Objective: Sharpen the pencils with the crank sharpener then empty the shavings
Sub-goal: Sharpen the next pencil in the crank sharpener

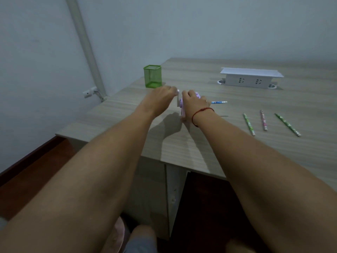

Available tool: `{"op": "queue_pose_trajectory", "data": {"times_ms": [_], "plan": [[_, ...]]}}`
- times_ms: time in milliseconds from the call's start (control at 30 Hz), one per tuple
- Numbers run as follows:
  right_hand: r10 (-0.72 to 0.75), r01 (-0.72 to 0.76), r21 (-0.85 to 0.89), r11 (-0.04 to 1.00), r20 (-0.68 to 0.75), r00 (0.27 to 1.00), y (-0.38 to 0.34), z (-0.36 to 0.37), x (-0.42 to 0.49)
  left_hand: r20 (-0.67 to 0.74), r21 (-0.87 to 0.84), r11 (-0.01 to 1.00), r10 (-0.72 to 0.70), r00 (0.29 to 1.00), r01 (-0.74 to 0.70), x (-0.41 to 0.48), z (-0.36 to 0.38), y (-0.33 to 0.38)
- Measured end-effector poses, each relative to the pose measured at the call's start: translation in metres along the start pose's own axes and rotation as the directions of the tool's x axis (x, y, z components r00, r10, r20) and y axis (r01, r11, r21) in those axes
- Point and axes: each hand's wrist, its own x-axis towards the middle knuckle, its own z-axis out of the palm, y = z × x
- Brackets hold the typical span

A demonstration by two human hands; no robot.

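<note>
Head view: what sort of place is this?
Likely a study or office corner: a wood-grain desk against a plain wall, a white socket box on it, and a green mesh pen holder.

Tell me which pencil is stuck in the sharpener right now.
The blue pencil, poking out of the purple sharpener under the right hand. The pink pencil and two green pencils lie loose on the table.

We can read no text, brand or number anywhere. The printed wraps on the pencils [263, 120] at the right of the frame are too small to make out.
</note>
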Motion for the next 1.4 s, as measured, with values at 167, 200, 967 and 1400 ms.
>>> {"op": "queue_pose_trajectory", "data": {"times_ms": [167, 200, 967, 1400], "plan": [[0.002, -0.001, 0.018, 1.0, -0.073, 0.997, -0.002, 0.011, -0.004, -0.058, -0.018, 1.0, -0.009, 0.998, 0.008, -0.013, 0.002, 0.009], [0.007, -0.006, 0.016, 1.0, -0.076, 0.997, -0.001, 0.013, -0.004, -0.056, -0.029, 0.999, -0.018, 0.998, 0.017, -0.015, 0.003, 0.009], [0.042, -0.045, 0.047, 0.998, 0.069, 0.997, -0.005, -0.001, 0.014, 0.204, -0.052, 0.989, -0.127, 0.971, 0.141, -0.037, 0.021, 0.026], [-0.077, 0.078, 0.016, 0.997, -0.065, 0.995, 0.007, 0.012, 0.017, 0.392, -0.042, 0.975, -0.184, 0.901, 0.218, -0.01, 0.037, 0.012]]}}
